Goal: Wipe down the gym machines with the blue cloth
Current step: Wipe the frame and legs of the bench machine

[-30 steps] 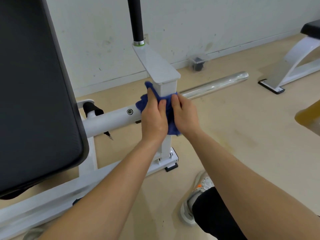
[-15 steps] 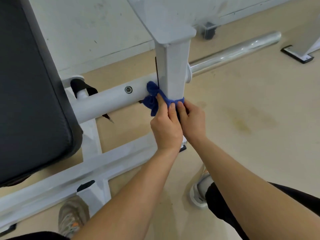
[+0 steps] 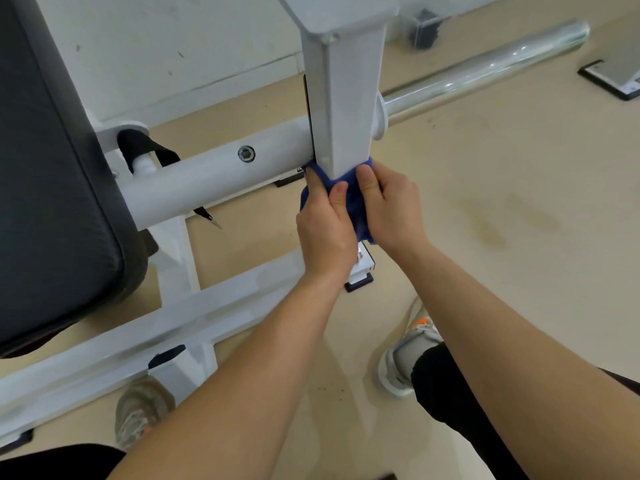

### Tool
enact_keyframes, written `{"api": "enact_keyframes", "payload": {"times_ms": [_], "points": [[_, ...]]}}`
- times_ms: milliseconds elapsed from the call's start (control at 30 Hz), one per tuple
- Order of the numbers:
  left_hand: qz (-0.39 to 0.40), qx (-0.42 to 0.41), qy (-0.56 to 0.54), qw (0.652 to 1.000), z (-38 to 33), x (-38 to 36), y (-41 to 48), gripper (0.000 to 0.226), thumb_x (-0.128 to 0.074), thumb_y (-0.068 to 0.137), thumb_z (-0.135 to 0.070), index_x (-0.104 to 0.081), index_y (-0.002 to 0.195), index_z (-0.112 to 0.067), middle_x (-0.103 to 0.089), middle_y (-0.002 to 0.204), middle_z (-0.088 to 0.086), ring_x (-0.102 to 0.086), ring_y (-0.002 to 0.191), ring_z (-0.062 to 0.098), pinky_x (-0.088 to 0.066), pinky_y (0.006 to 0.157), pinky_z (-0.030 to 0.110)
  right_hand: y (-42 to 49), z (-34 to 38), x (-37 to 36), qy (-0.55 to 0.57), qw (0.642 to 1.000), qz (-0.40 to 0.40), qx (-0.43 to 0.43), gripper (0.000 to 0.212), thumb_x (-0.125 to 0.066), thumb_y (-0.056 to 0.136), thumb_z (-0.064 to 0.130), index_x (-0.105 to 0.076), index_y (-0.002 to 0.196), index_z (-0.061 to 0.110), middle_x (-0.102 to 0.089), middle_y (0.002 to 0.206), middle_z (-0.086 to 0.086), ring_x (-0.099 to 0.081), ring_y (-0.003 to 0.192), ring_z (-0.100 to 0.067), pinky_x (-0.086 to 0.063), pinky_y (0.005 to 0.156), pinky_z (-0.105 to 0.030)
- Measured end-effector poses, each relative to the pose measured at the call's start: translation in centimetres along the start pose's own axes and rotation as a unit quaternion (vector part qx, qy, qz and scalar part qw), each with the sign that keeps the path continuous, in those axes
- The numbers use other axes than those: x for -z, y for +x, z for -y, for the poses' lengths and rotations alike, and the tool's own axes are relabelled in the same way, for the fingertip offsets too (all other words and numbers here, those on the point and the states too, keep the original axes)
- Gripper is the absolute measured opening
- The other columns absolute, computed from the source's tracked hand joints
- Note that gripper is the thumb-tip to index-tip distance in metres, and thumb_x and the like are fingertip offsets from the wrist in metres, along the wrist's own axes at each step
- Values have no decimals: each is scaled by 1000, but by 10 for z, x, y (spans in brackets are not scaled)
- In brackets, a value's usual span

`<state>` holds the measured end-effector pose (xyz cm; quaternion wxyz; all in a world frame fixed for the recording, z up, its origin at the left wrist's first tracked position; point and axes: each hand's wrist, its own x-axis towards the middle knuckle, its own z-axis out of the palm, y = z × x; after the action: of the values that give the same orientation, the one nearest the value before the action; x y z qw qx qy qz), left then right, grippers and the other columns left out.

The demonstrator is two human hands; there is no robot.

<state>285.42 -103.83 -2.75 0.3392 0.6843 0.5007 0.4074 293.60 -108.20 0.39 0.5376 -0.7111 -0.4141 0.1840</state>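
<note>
A white square upright post point(image 3: 346, 98) of the gym machine rises in the middle of the view. The blue cloth point(image 3: 355, 202) is wrapped round the post just below the white round crossbar point(image 3: 214, 178). My left hand point(image 3: 325, 226) grips the cloth from the left side of the post. My right hand point(image 3: 391, 206) grips it from the right, fingers curled round post and cloth. Most of the cloth is hidden under the two hands.
A black padded seat back point(image 3: 52, 185) fills the left side. A chrome bar point(image 3: 485, 71) runs from the post to the upper right. The white base frame point(image 3: 138, 337) lies along the floor. My shoes point(image 3: 142, 414) point(image 3: 412, 351) stand on the beige floor. Another machine's foot point(image 3: 613, 77) is at the far right.
Both hands slid the cloth down the post, from beside the crossbar joint to below it. The camera has moved closer and lower over the post.
</note>
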Motion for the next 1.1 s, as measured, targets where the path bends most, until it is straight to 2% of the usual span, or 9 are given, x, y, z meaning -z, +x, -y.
{"api": "enact_keyframes", "payload": {"times_ms": [200,267,400,567,633,733,800,867,1100], "points": [[26,5,32,999,36,-14,-7,48,-45,100,-22,-39,148,-18,-65,121,1,-60,101,19,-34,72,10,-8,-49,-21,-27,999,11,-23,39,-41,104,16,-53,77,41,-56,62,20,-53,60,8,-35,54,-11],[43,25,44,998,51,-19,-12,51,-47,99,-19,-38,149,-17,-64,119,-3,-57,96,15,-31,67,2,-13,-71,-30,-33,998,27,-50,31,-41,104,15,-67,93,28,-57,67,22,-55,64,11,-36,56,-9],[95,59,68,991,80,-30,-18,58,-48,99,-18,-29,153,-23,-52,110,-13,-44,88,0,-30,66,6,-22,-115,-49,-41,994,40,-94,28,-40,103,16,-67,111,13,-59,73,19,-54,66,9,-35,58,-9],[154,102,121,975,114,-38,-23,49,-50,98,-24,-38,145,-25,-58,109,-4,-59,99,21,-31,60,16,-33,-154,-64,-55,983,96,-145,24,-41,103,19,-60,91,28,-64,77,7,-55,69,-5,-38,62,-24],[164,85,129,974,118,-36,-21,50,-51,98,-24,-38,146,-23,-59,112,-1,-58,98,21,-31,65,19,-34,-156,-63,-65,982,101,-145,23,-42,104,21,-57,89,30,-66,80,3,-56,71,-14,-39,62,-27],[176,70,136,973,105,-24,-15,49,-50,99,-26,-39,146,-23,-58,108,-1,-56,93,17,-31,69,20,-33,-134,-55,-61,985,86,-138,29,-42,104,23,-54,79,31,-62,72,7,-53,63,-6,-39,54,-22],[156,49,124,979,89,-16,-12,53,-49,99,-28,-33,150,-26,-61,110,0,-59,96,18,-32,70,22,-30,-109,-47,-58,989,61,-122,33,-42,104,22,-51,74,33,-58,68,10,-51,58,-2,-36,48,-16],[126,35,97,987,66,-8,-9,59,-48,99,-29,-26,153,-30,-63,110,0,-58,96,17,-33,71,21,-25,-84,-38,-53,994,28,-90,33,-43,104,21,-50,74,35,-56,64,14,-51,58,2,-33,53,-18],[44,-7,50,998,3,17,2,55,-47,101,-29,-30,153,-22,-67,117,6,-60,105,29,-30,71,20,-6,-11,-9,-36,999,-27,4,29,-45,103,19,-51,78,31,-53,60,15,-50,59,6,-34,55,-13]]}}
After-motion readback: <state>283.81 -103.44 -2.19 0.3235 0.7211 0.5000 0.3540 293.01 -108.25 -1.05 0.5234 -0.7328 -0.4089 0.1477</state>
